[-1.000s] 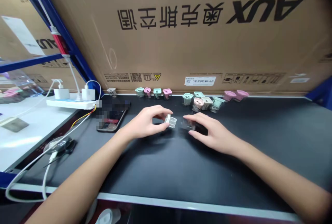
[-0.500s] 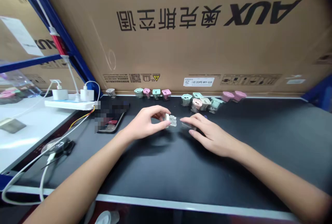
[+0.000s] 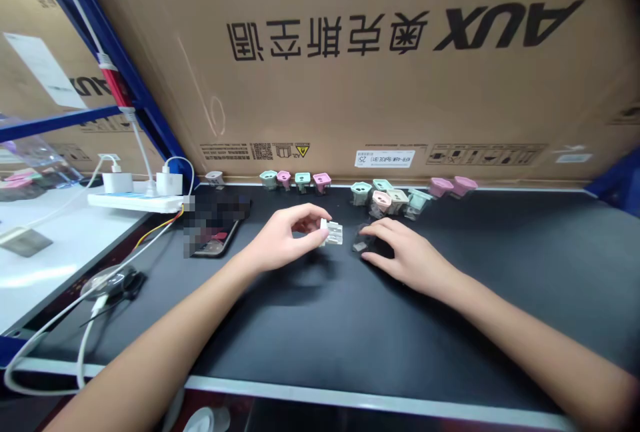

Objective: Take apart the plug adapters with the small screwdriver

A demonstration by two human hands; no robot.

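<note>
My left hand [image 3: 284,240] hovers just above the black mat [image 3: 350,325], its thumb and fingers pinched on a small clear-white plastic part [image 3: 332,233]. Close to its right, my right hand [image 3: 406,252] rests on the mat with fingers curled over a small dark transparent piece [image 3: 360,244]. The two parts lie a few centimetres apart. Behind the hands, a row of small pastel green, pink and beige plug-shaped parts [image 3: 385,197] stands along the back edge of the mat.
A large AUX cardboard box [image 3: 370,65] walls off the back. A phone [image 3: 215,227] lies left of my left hand. Further left sit a white power strip with chargers [image 3: 135,193], trailing cables [image 3: 75,325] and a blue rack post [image 3: 120,79].
My left hand turned the clear-white part slightly and shifted it a little right. My right hand's fingers drew in and curled over the dark piece.
</note>
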